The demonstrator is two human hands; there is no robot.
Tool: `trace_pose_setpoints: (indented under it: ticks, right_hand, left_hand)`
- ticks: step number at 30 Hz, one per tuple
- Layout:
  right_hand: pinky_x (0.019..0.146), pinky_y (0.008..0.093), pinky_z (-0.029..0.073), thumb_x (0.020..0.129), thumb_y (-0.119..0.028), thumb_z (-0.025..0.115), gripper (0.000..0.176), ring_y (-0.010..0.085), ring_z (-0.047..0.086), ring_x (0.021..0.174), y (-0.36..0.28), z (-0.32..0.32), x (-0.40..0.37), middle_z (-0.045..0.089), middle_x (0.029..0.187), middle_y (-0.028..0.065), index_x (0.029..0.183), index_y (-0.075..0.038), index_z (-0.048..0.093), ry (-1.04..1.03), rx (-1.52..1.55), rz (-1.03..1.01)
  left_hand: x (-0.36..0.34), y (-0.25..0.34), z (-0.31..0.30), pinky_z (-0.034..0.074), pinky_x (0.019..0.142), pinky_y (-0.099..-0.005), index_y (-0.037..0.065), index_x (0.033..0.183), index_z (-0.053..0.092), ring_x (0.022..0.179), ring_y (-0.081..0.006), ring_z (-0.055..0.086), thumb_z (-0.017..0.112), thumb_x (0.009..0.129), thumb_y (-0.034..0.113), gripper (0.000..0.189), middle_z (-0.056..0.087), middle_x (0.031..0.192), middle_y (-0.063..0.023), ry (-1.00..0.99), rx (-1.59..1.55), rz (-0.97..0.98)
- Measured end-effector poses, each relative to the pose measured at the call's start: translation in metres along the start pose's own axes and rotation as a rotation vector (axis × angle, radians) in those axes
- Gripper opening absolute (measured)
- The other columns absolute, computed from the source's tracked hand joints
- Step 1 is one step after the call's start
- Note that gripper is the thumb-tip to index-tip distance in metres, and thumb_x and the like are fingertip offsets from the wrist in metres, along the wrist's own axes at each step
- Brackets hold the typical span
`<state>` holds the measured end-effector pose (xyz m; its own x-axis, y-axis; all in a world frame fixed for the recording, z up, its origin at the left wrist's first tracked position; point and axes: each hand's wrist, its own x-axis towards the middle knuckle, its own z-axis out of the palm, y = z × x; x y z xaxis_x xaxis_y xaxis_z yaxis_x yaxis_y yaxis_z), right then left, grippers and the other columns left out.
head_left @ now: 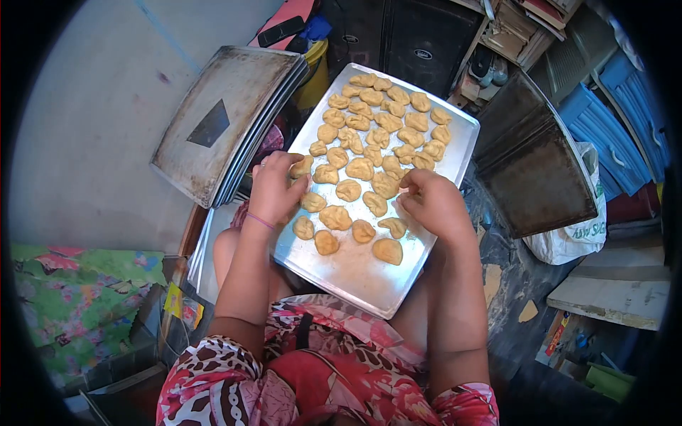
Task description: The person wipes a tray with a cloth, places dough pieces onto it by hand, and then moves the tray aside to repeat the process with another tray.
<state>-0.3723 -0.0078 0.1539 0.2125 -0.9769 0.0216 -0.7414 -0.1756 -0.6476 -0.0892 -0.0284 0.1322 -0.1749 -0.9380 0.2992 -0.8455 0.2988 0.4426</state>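
Note:
A silver baking tray (355, 273) lies tilted across the lap, bearing many lumps of yellowish dough (360, 168) in uneven rows. At the tray's left edge, my left hand (275, 188) has its fingers and thumb closed around a dough piece (302, 167). Over the right side, my right hand (437, 204) is curled with fingertips drawn together beside another dough piece (386, 184). Whatever is in those fingertips, if anything, is hidden. Nearest the lap sit a few more pieces, among them a flat round one (388, 251).
Stacked worn metal trays (231, 106) lean at the left, near a yellow bucket (312, 74). Another dark tray (536, 160) stands at the right by a white sack (579, 227). Black speakers (426, 42) stand behind; blue plastic drawers (604, 135) are at the far right.

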Motion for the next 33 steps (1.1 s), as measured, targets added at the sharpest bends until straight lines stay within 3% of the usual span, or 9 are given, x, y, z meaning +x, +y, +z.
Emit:
trace_pose_setpoints:
  ticks: [10, 11, 13, 16, 19, 22, 25, 28, 33]
  right_hand:
    - [0.067, 0.0361, 0.048, 0.068, -0.015, 0.073, 0.025, 0.028, 0.062, 0.074, 0.003, -0.003, -0.007, 0.063, 0.078, 0.0125, 0.085, -0.002, 0.061, -0.063, -0.003, 0.029]
    - [0.066, 0.0362, 0.048, 0.068, -0.015, 0.073, 0.025, 0.0282, 0.062, 0.074, 0.004, -0.003, -0.007, 0.063, 0.078, 0.0124, 0.086, -0.003, 0.061, -0.05, -0.018, 0.026]
    - [0.068, 0.0383, 0.048, 0.069, -0.016, 0.072, 0.024, 0.0298, 0.062, 0.077, 0.004, -0.007, -0.006, 0.063, 0.08, 0.013, 0.087, -0.004, 0.061, -0.073, -0.012, 0.033]
    - [0.07, 0.0404, 0.048, 0.07, -0.016, 0.07, 0.023, 0.0314, 0.061, 0.08, 0.003, -0.007, -0.005, 0.062, 0.082, 0.0135, 0.088, -0.005, 0.061, -0.105, -0.011, 0.031]
    - [0.07, 0.0405, 0.048, 0.071, -0.016, 0.07, 0.023, 0.0316, 0.061, 0.08, 0.004, -0.007, -0.006, 0.062, 0.082, 0.0135, 0.089, -0.005, 0.061, -0.109, -0.013, 0.037]
    - [0.07, 0.0407, 0.048, 0.071, -0.016, 0.069, 0.023, 0.0317, 0.061, 0.08, 0.006, -0.007, -0.006, 0.062, 0.083, 0.0136, 0.09, -0.005, 0.061, -0.111, -0.01, 0.045]
    - [0.071, 0.0407, 0.048, 0.071, -0.016, 0.069, 0.024, 0.0317, 0.061, 0.081, 0.007, -0.006, -0.005, 0.063, 0.083, 0.0139, 0.09, -0.005, 0.062, -0.113, -0.013, 0.046]
    - [0.072, 0.0405, 0.048, 0.071, -0.017, 0.069, 0.025, 0.0318, 0.062, 0.082, 0.006, -0.006, -0.004, 0.063, 0.084, 0.0141, 0.091, -0.005, 0.061, -0.121, -0.022, 0.048]
    - [0.072, 0.0405, 0.048, 0.071, -0.018, 0.07, 0.026, 0.0312, 0.062, 0.083, -0.002, -0.006, -0.006, 0.064, 0.086, 0.0135, 0.091, -0.006, 0.062, -0.166, -0.063, 0.087]
  left_hand:
    - [0.011, -0.007, 0.015, 0.047, 0.073, -0.0354, 0.002, 0.094, 0.064, 0.083, -0.0264, 0.058, 0.069, 0.07, 0.007, 0.025, 0.059, 0.092, -0.0116, -0.002, -0.199, -0.229]
    - [0.01, -0.01, 0.015, 0.047, 0.073, -0.0354, 0.002, 0.094, 0.064, 0.083, -0.0264, 0.058, 0.069, 0.07, 0.007, 0.025, 0.059, 0.092, -0.0116, -0.003, -0.2, -0.228]
    - [0.009, -0.02, 0.01, 0.048, 0.072, -0.0345, 0.001, 0.092, 0.064, 0.076, -0.0272, 0.058, 0.069, 0.068, 0.006, 0.026, 0.058, 0.089, -0.0122, 0.007, -0.332, 0.064]
    - [0.013, -0.023, 0.003, 0.048, 0.071, -0.0356, 0.001, 0.092, 0.064, 0.074, -0.0288, 0.059, 0.07, 0.067, 0.007, 0.026, 0.058, 0.087, -0.0134, -0.164, -0.226, 0.009]
    - [0.019, -0.029, 0.003, 0.048, 0.067, -0.0319, -0.001, 0.093, 0.063, 0.073, -0.0222, 0.058, 0.072, 0.067, 0.007, 0.029, 0.057, 0.087, -0.0109, -0.149, -0.023, -0.002]
    - [0.024, -0.018, 0.007, 0.048, 0.071, -0.037, 0.001, 0.088, 0.063, 0.079, -0.0307, 0.059, 0.071, 0.068, 0.012, 0.024, 0.057, 0.085, -0.0145, -0.105, -0.061, -0.123]
    - [0.027, -0.02, 0.015, 0.048, 0.071, -0.0374, 0.001, 0.086, 0.062, 0.078, -0.0317, 0.059, 0.071, 0.07, 0.013, 0.021, 0.058, 0.085, -0.0153, -0.062, -0.141, -0.088]
    - [0.025, -0.018, 0.018, 0.048, 0.065, -0.0335, 0.0, 0.089, 0.062, 0.071, -0.0258, 0.059, 0.071, 0.072, 0.011, 0.022, 0.058, 0.083, -0.0144, -0.077, -0.047, -0.026]
    - [0.021, -0.009, 0.024, 0.048, 0.066, -0.0337, 0.001, 0.091, 0.062, 0.073, -0.0267, 0.06, 0.07, 0.073, 0.012, 0.022, 0.058, 0.085, -0.0145, -0.07, -0.053, -0.064]
